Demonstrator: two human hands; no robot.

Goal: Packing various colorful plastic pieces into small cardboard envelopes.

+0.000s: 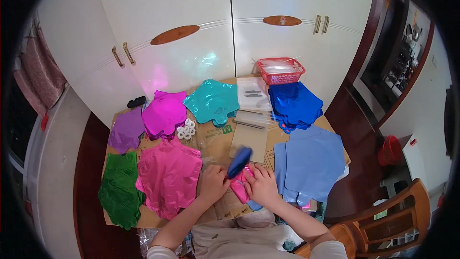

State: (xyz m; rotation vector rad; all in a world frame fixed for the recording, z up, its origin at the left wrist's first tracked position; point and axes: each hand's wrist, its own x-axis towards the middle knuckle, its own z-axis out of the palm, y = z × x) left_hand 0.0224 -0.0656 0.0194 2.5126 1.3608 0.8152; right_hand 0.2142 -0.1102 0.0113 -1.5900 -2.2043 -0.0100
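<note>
A dark blue folded foil balloon (240,161), blurred, tilts up between my hands. My left hand (215,182) is closed, its fingertips at the lower end of the blue foil. Under my right hand (263,186) lies a shiny pink folded foil balloon (239,191); the fingers bend over it and press it to the cardboard, hiding part of it. A beige card (251,136) lies just beyond the hands, with clear plastic strips (253,118) across its far end. A scrap of light blue foil (255,206) shows below my right hand.
Flat foil balloon stacks ring the cardboard-covered table (218,151): green (120,192), pink (168,177), purple (127,132), magenta (164,113), teal (211,101), dark blue (296,104), light blue (314,165). White rings (186,129) and a red basket (281,73) stand there. A wooden chair (388,220) is at right.
</note>
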